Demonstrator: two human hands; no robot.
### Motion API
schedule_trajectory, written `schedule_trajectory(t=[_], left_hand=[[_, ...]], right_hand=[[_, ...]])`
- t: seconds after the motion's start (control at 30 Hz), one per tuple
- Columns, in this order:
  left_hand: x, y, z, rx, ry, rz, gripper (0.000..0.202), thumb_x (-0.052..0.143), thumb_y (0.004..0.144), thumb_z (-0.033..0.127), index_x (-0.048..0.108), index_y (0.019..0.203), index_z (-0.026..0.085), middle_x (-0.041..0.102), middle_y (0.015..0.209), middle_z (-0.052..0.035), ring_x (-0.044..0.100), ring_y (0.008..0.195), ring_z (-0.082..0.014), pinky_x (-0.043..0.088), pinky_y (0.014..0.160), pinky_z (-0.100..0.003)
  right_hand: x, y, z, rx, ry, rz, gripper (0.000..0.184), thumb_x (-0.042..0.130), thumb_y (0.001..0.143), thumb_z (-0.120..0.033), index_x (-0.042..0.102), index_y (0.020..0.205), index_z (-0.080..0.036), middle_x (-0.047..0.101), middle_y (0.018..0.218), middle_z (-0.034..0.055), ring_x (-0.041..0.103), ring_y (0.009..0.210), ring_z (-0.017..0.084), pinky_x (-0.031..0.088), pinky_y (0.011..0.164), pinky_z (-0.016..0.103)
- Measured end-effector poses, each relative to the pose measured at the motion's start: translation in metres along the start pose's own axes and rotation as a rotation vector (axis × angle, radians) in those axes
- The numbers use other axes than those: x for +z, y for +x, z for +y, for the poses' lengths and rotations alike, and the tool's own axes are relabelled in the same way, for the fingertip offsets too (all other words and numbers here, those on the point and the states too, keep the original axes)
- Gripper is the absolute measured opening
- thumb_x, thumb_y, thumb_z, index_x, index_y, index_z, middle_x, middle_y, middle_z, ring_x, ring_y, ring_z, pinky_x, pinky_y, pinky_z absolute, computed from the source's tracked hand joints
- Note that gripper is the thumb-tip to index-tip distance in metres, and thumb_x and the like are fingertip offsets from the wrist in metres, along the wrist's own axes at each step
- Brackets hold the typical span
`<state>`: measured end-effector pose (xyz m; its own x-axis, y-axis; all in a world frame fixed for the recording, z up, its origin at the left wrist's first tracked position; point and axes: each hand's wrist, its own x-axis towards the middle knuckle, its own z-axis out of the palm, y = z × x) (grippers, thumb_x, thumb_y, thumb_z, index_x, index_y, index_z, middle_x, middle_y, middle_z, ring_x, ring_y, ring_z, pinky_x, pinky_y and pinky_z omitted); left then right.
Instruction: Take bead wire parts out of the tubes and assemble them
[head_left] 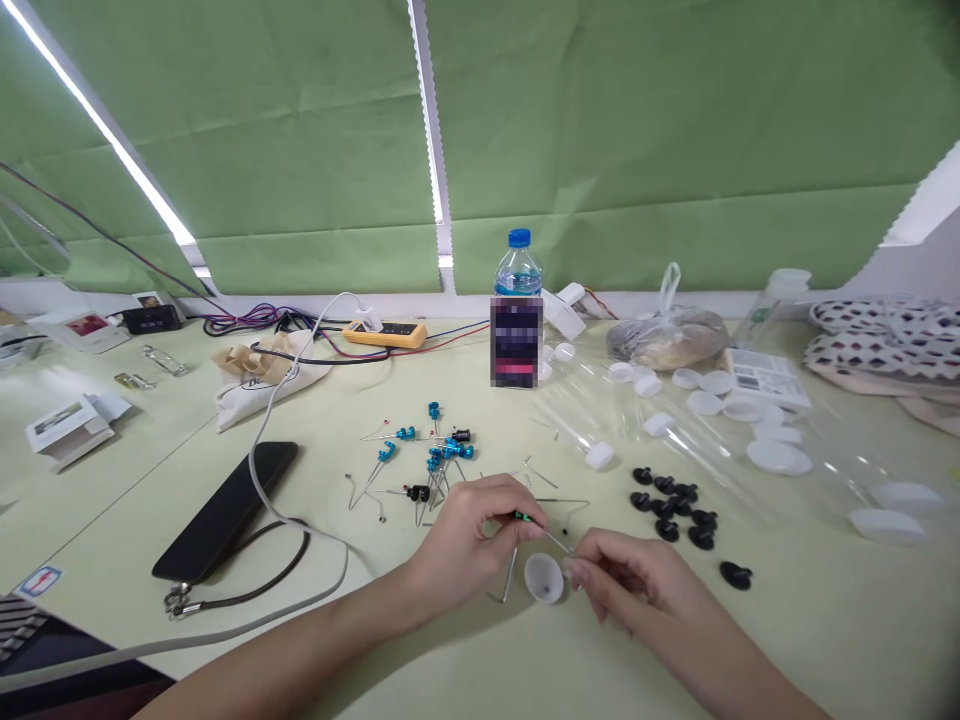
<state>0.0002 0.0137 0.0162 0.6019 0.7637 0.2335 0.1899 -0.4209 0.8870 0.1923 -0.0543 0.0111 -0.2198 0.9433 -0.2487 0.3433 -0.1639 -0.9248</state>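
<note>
My left hand [480,535] is closed, its fingertips pinching a small green piece [523,516] at one end of a thin metal rod [556,541]. At the rod's other end, my right hand [626,575] is closed with thumb and forefinger pinched on it; the tip is mostly hidden. Below the rod, a small white cup [544,579] stands between my hands with a tiny dark thing inside. Beside my left wrist lies a bent metal rod [509,575]. Farther off are blue metal clamps [452,449] and black ones [418,493] with thin rods attached.
Several black knobs [666,505] lie right of my hands. Behind them are clear tubes [701,455] and white caps [778,457]. A bottle [518,270] stands at the back, near a yellow multimeter [385,334]. A white cable [259,470] crosses a black phone [225,512] on the left.
</note>
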Motion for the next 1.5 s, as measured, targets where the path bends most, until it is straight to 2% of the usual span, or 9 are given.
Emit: schedule_trajectory(t=[0.13, 0.27, 0.43, 0.67, 0.83, 0.97, 1.1, 1.37, 1.5], left_hand=[[-0.004, 0.002, 0.000, -0.037, 0.045, -0.026, 0.016, 0.055, 0.084, 0.011, 0.070, 0.081, 0.018, 0.065, 0.081, -0.0037, 0.059, 0.078, -0.0149, 0.044, 0.070, -0.024], [-0.002, 0.002, -0.002, -0.064, 0.061, -0.150, 0.015, 0.059, 0.082, 0.013, 0.072, 0.082, 0.020, 0.065, 0.084, -0.0038, 0.060, 0.079, -0.0152, 0.046, 0.073, -0.024], [0.005, -0.001, -0.005, -0.012, 0.165, -0.281, 0.019, 0.059, 0.081, 0.009, 0.074, 0.083, 0.021, 0.064, 0.081, -0.0035, 0.061, 0.078, -0.0147, 0.046, 0.073, -0.022], [0.007, -0.003, -0.006, 0.051, 0.230, -0.295, 0.022, 0.056, 0.085, 0.012, 0.075, 0.090, 0.021, 0.064, 0.082, -0.0041, 0.060, 0.077, -0.0145, 0.046, 0.074, -0.023], [-0.006, 0.005, -0.007, 0.007, 0.118, -0.132, 0.020, 0.055, 0.089, 0.022, 0.073, 0.094, 0.022, 0.066, 0.089, -0.0045, 0.062, 0.082, -0.0152, 0.046, 0.076, -0.024], [-0.019, 0.019, -0.023, -0.045, 0.444, 0.032, 0.024, 0.048, 0.091, 0.021, 0.072, 0.092, 0.019, 0.062, 0.082, -0.0045, 0.058, 0.072, -0.0152, 0.044, 0.065, -0.025], [-0.019, 0.028, -0.042, 0.000, 0.749, 0.040, 0.030, 0.042, 0.093, 0.019, 0.072, 0.086, 0.018, 0.058, 0.076, -0.0059, 0.053, 0.076, -0.0197, 0.043, 0.069, -0.030], [-0.015, 0.031, -0.047, 0.001, 0.723, 0.079, 0.027, 0.047, 0.093, 0.026, 0.057, 0.117, 0.020, 0.063, 0.089, -0.0061, 0.055, 0.088, -0.0227, 0.044, 0.075, -0.033], [-0.021, 0.029, -0.042, -0.025, 0.668, 0.141, 0.019, 0.045, 0.094, 0.024, 0.052, 0.111, 0.019, 0.064, 0.091, -0.0039, 0.057, 0.089, -0.0200, 0.045, 0.073, -0.029]], right_hand=[[-0.022, 0.003, 0.002, -0.080, -0.183, 0.107, 0.034, 0.048, 0.090, -0.042, 0.048, 0.063, -0.021, 0.040, 0.056, -0.0049, 0.039, 0.054, 0.012, 0.030, 0.050, 0.023], [-0.041, 0.011, 0.010, -0.071, -0.222, 0.388, 0.033, 0.046, 0.090, -0.044, 0.049, 0.065, -0.022, 0.036, 0.059, -0.0047, 0.036, 0.053, 0.012, 0.028, 0.046, 0.023], [-0.040, 0.012, 0.011, -0.068, -0.194, 0.501, 0.033, 0.047, 0.089, -0.047, 0.051, 0.068, -0.022, 0.038, 0.060, -0.0042, 0.036, 0.053, 0.012, 0.027, 0.046, 0.024], [-0.031, 0.011, 0.010, -0.083, -0.166, 0.469, 0.031, 0.048, 0.088, -0.045, 0.050, 0.067, -0.022, 0.033, 0.061, -0.0047, 0.031, 0.054, 0.012, 0.025, 0.047, 0.024], [-0.031, 0.011, 0.011, -0.069, -0.138, 0.471, 0.031, 0.048, 0.088, -0.045, 0.050, 0.067, -0.022, 0.032, 0.061, -0.0044, 0.030, 0.054, 0.012, 0.024, 0.048, 0.024], [-0.026, 0.010, 0.010, -0.083, -0.131, 0.431, 0.032, 0.048, 0.087, -0.045, 0.049, 0.065, -0.022, 0.032, 0.061, -0.0044, 0.030, 0.054, 0.013, 0.024, 0.048, 0.025], [-0.020, 0.011, 0.013, -0.095, -0.112, 0.389, 0.033, 0.047, 0.088, -0.044, 0.049, 0.064, -0.022, 0.031, 0.060, -0.0047, 0.028, 0.054, 0.013, 0.023, 0.049, 0.025], [-0.020, 0.012, 0.017, -0.081, -0.109, 0.328, 0.033, 0.045, 0.090, -0.045, 0.048, 0.067, -0.021, 0.029, 0.061, -0.0055, 0.027, 0.056, 0.012, 0.022, 0.051, 0.026], [-0.018, 0.013, 0.020, -0.095, -0.103, 0.319, 0.033, 0.046, 0.089, -0.046, 0.049, 0.068, -0.021, 0.030, 0.061, -0.0053, 0.027, 0.056, 0.012, 0.021, 0.050, 0.026]])
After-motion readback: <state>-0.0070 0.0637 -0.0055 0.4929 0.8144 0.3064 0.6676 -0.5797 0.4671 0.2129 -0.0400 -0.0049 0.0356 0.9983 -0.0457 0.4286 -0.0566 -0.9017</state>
